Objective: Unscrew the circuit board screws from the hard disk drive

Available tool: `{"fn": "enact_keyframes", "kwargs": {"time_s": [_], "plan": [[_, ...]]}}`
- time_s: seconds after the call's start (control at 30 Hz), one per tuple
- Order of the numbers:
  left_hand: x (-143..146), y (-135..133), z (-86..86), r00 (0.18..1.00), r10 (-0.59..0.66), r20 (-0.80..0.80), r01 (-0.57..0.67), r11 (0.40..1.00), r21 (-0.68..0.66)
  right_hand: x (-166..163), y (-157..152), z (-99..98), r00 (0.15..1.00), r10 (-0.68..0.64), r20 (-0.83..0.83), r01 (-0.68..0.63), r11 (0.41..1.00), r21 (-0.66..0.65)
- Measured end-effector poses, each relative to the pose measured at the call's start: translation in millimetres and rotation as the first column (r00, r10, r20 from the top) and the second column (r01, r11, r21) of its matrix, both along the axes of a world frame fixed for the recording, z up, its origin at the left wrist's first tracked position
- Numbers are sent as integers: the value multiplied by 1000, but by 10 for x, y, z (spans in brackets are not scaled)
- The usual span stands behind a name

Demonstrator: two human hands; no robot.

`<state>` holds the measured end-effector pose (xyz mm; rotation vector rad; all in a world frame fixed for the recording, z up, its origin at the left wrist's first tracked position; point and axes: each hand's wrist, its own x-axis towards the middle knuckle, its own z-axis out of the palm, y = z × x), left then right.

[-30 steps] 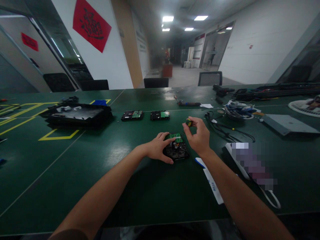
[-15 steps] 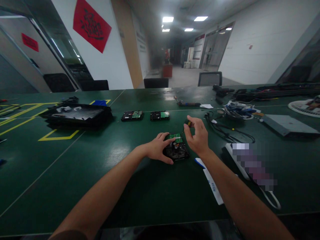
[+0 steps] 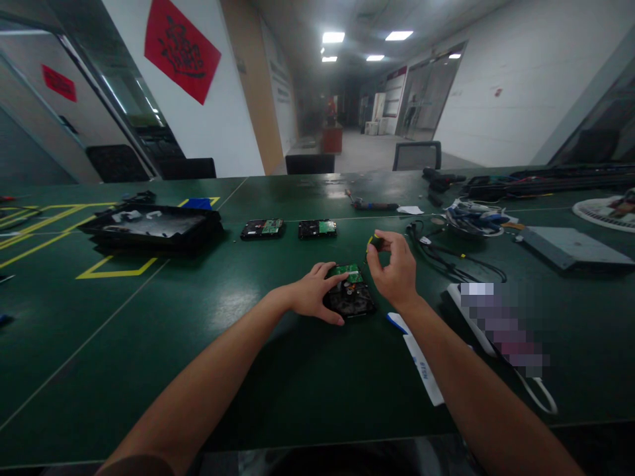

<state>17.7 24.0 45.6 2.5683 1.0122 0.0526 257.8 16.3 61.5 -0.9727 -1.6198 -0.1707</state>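
Rectangular ceiling lights (image 3: 333, 37) are glowing over a grey floor (image 3: 364, 149). White wall (image 3: 501, 116) is running along the right, beside a glass door (image 3: 424, 99). Red paper sign (image 3: 182, 53) is hanging on a white pillar (image 3: 223, 132), left. Chairs (image 3: 310, 164) are standing behind the green table (image 3: 173, 317). Red-brown desk (image 3: 332, 139) is sitting farther back, in dimmer light.

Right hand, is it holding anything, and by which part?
The right hand pinches a small tool by its yellow-and-dark upper end, between thumb and fingertips.

Head-worn view, facing forward and down, across green table (image 3: 317, 396)
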Motion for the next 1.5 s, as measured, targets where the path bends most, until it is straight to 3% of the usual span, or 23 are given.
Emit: {"fn": "enact_keyframes", "kwargs": {"time_s": [0.13, 0.33, 0.53, 0.73, 0.93, 1.13, 1.33, 1.5], "plan": [[0, -6, 8, 1000, 4, 8, -4, 1000, -5, -17, 4, -27, 996, 36, -78, -38, 999, -28], [5, -2, 3, 1000, 7, -2, -7, 1000, -3, -21, -21, -18, 999, 25, 39, -24, 999, -28], [2, 5, -7, 1000, 0, -3, 0, 1000, -1, -17, 2, -24, 998, 45, -43, -45, 999, -13], [4, 5, -6, 1000, 8, -10, -8, 1000, -2, -2, 6, -28, 999, 8, 35, -7, 1000, -6], [-4, -1, 4, 1000, -1, 8, 1, 1000, -11, -8, 25, -36, 997, 37, -71, -37, 999, 0], [-1, -8, 10, 1000, 4, 5, -3, 1000, -17, 22, 23, -39, 1000, -9, 0, 9, 1000, -25], [0, -10, 7, 1000, 6, 18, -5, 1000, -9, 3, 24, -15, 997, 2, -82, -4, 1000, -19], [1, -6, 8, 1000, 12, -1, -12, 1000, -16, 6, 24, -35, 999, -33, -27, 33, 999, -23]]}}
